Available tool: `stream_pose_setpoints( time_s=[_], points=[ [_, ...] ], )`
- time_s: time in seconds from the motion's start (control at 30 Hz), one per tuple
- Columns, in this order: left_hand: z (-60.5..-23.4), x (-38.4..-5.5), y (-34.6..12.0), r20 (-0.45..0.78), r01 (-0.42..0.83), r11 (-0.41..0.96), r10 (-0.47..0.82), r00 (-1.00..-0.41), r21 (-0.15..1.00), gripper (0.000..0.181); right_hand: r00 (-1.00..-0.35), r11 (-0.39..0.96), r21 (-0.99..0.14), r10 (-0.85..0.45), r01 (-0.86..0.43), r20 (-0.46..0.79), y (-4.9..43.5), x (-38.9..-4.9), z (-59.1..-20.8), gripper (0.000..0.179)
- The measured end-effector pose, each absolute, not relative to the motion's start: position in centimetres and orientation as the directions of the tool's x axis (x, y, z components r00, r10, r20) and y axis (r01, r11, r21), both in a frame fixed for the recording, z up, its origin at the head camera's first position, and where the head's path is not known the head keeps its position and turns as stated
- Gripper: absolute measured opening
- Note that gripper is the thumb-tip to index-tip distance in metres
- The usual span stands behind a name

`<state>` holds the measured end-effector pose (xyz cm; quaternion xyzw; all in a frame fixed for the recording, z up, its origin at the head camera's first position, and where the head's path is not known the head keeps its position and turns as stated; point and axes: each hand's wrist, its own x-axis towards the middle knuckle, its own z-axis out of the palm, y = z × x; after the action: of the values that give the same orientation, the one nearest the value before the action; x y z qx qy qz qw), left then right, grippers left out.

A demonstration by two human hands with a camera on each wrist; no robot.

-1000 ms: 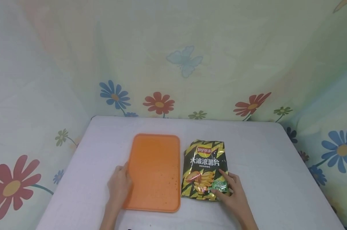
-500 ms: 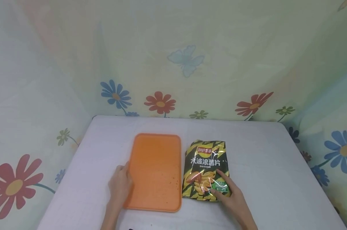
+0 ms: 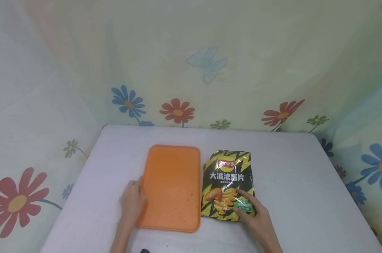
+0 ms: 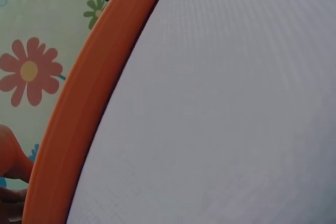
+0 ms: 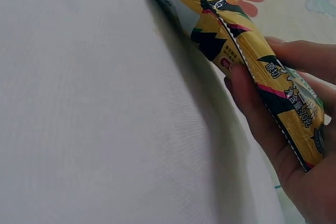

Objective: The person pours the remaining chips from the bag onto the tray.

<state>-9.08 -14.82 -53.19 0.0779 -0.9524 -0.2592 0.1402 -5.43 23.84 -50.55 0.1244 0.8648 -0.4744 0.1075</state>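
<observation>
An orange tray [image 3: 172, 182] with a low rim and a few dark specks lies left of the middle of the table. My left hand [image 3: 132, 198] grips its left edge, some fingers hidden; in the left wrist view fingers [image 4: 9, 153] show beyond the orange rim [image 4: 86, 82]. Close to the tray's right side is a black and yellow bag of Lay's potato chips [image 3: 227, 182]. My right hand [image 3: 257, 219] holds it by the lower right corner, two fingertips showing on its printed front. The right wrist view shows the bag's side seam [image 5: 252, 72] between thumb and fingers.
A white cloth covers the table [image 3: 292, 189]. Behind it and at both sides hang curtains [image 3: 241, 70] printed with flowers and a butterfly. A small dark object [image 3: 145, 251] shows at the bottom edge of the head view.
My right fingertips have slid slightly left over the front of the chip bag. The left hand keeps its grip on the tray. The head view has shifted a little.
</observation>
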Motion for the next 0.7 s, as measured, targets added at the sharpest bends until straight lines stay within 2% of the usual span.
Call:
stream_pose_setpoints(
  time_s=[0.3,0.7],
  points=[
    [-52.8,-9.1,-15.1,0.18,-0.099,0.839,-0.227,-0.957,0.535,0.039,-0.964,0.503,-0.823,0.117,0.265,-0.239,24.2,-5.1,-49.7,0.065],
    [-52.4,-9.3,-15.0,0.123,-0.122,0.824,-0.226,-0.966,0.553,0.038,-0.995,0.576,-0.816,0.097,0.035,0.026,24.8,-5.1,-48.0,0.059]
  ],
)
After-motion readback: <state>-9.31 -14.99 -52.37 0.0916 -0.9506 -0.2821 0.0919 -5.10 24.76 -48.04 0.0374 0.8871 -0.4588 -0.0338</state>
